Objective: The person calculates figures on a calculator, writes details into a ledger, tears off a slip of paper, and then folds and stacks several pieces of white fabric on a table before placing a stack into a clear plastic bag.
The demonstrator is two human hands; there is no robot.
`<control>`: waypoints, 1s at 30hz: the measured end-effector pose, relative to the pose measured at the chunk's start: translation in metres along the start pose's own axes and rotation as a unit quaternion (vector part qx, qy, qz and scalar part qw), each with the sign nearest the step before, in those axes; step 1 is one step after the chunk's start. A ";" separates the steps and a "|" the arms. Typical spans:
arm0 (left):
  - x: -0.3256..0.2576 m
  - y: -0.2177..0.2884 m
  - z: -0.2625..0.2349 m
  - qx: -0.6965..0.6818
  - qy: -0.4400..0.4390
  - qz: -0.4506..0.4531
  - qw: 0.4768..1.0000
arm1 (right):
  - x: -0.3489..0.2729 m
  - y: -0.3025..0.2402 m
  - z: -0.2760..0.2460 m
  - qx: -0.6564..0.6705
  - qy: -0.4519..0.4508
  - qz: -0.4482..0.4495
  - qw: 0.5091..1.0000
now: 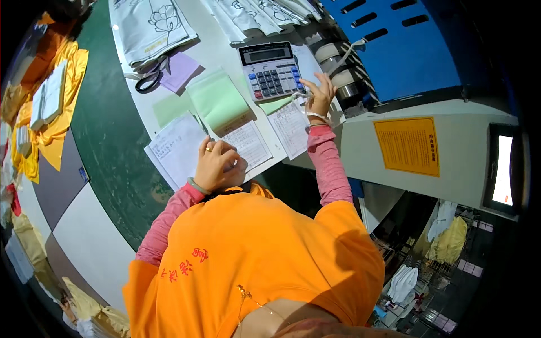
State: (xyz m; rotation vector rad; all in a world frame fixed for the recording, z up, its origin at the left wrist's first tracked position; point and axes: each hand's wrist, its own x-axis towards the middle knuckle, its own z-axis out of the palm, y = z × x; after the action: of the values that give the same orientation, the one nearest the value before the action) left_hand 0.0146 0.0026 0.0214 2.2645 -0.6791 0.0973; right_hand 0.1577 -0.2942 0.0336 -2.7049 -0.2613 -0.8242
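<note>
My left hand (217, 165) rests curled on printed forms (179, 147) at the near edge of a white table (217, 45); whether it holds a pen I cannot tell. It wears a ring and a green bangle. My right hand (319, 94) reaches forward, fingers spread, touching the lower right corner of a grey calculator (270, 69) and the paper sheet (290, 127) beside it. A green carbon pad (218, 101) lies open between the two hands.
Black scissors (149, 79) and a purple note (179, 70) lie at the table's left. Folded printed cloths (149, 25) sit at the back. Tape rolls (338, 62) stand right of the calculator. A grey machine (451, 146) with a yellow label is at right.
</note>
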 end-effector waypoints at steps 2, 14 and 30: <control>0.001 0.002 -0.003 0.010 -0.002 -0.003 1.000 | -0.006 0.001 0.001 0.000 0.006 0.000 1.000; -0.003 -0.002 0.002 0.025 -0.029 -0.004 0.999 | -0.007 -0.012 0.010 -0.048 -0.020 0.002 0.999; -0.004 0.028 0.008 0.125 -0.019 0.006 0.992 | -0.062 -0.091 -0.032 0.598 -0.120 0.295 0.736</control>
State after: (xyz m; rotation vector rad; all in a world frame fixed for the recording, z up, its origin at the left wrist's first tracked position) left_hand -0.0035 -0.0170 0.0332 2.5072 -0.7345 0.1539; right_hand 0.0673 -0.2252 0.0449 -1.4531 0.0475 0.0019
